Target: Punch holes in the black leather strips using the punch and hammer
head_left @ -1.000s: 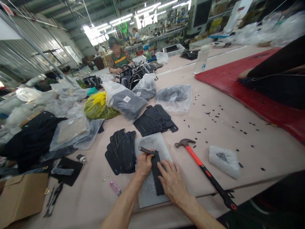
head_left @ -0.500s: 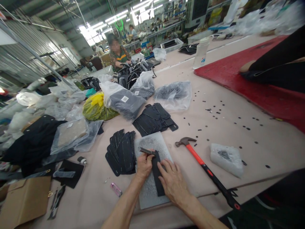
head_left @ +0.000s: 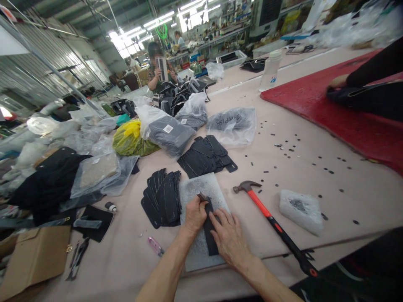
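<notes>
My left hand (head_left: 194, 214) pinches a metal punch (head_left: 203, 196) at the far end of a black strip (head_left: 210, 240). The punch leans, and its lower tip is partly hidden by the fingers. Flat on the strip's right edge lies my right hand (head_left: 232, 238), fingers spread, pressing it against a pale, scuffed board (head_left: 220, 191). To the right of the board rests a claw hammer (head_left: 263, 209) with a red and black handle. Fanned black pieces (head_left: 162, 199) sit left of the board, and another stack of black pieces (head_left: 206, 155) lies beyond it.
A translucent white block (head_left: 300, 212) stands right of the hammer. Small black discs (head_left: 291, 147) are scattered behind it. Bagged goods (head_left: 170, 130) fill the back left. A pink cutter (head_left: 155, 246) lies near my left forearm. Another person's hand (head_left: 337, 82) is over a red mat (head_left: 302, 92).
My left hand has turned the punch from lying over to the left to a more upright lean. My right hand stays on the strip. The person across has raised a pale and dark piece.
</notes>
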Action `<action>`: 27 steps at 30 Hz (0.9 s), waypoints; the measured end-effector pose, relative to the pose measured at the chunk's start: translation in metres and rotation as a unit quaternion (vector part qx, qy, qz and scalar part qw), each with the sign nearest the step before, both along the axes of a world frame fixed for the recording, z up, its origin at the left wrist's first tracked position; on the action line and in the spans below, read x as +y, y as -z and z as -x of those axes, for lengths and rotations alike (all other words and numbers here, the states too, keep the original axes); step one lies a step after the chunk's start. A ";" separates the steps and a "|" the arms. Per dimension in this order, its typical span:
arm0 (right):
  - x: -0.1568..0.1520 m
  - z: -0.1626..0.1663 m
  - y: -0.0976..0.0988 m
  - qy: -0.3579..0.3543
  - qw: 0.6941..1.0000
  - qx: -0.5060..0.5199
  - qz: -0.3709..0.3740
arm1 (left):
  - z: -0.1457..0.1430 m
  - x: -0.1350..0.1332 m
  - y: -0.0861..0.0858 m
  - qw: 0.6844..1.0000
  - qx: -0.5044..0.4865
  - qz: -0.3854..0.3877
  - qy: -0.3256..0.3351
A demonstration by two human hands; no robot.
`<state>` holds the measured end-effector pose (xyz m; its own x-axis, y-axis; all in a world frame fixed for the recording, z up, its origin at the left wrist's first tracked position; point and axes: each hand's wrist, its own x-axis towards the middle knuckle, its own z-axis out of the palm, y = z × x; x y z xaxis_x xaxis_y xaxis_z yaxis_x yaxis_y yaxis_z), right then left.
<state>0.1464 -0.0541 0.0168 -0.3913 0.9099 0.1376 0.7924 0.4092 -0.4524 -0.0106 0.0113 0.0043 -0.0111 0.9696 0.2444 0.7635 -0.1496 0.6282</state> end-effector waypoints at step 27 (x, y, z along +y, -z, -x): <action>0.034 -0.118 -0.030 0.269 0.738 0.365 0.499 | 0.003 -0.003 -0.007 0.999 -0.008 0.015 0.027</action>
